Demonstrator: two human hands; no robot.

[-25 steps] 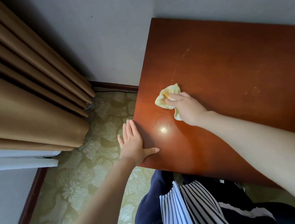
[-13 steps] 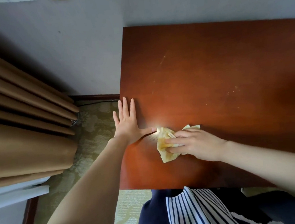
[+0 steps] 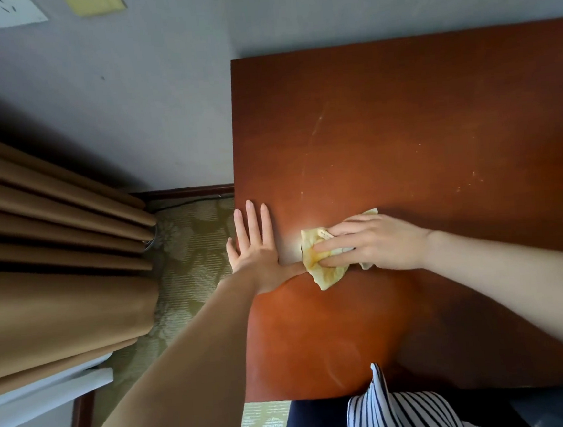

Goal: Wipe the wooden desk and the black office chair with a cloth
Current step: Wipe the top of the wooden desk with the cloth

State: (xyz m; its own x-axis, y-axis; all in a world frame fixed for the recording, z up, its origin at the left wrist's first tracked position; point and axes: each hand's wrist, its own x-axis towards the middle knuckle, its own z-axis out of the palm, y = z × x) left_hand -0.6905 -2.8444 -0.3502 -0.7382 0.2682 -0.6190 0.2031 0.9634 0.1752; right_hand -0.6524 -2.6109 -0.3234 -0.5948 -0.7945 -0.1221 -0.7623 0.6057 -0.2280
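The reddish-brown wooden desk [image 3: 402, 143] fills the right half of the head view, set against the grey wall. A crumpled pale yellow cloth [image 3: 325, 270] lies on its left part. My right hand [image 3: 373, 243] presses the cloth flat onto the wood, fingers extended over it and pointing left. My left hand [image 3: 259, 245] rests flat at the desk's left edge, fingers straight, its thumb reaching toward the cloth. The black office chair is not in view.
Tan curtains [image 3: 51, 265] hang at the left over a patterned green carpet [image 3: 192, 254]. A dark baseboard [image 3: 184, 192] runs along the wall. My striped top [image 3: 400, 413] and dark trousers [image 3: 317, 422] sit at the desk's near edge.
My right hand slid the cloth from further back toward me and close to my left thumb. The view turned so the desk now lies square.
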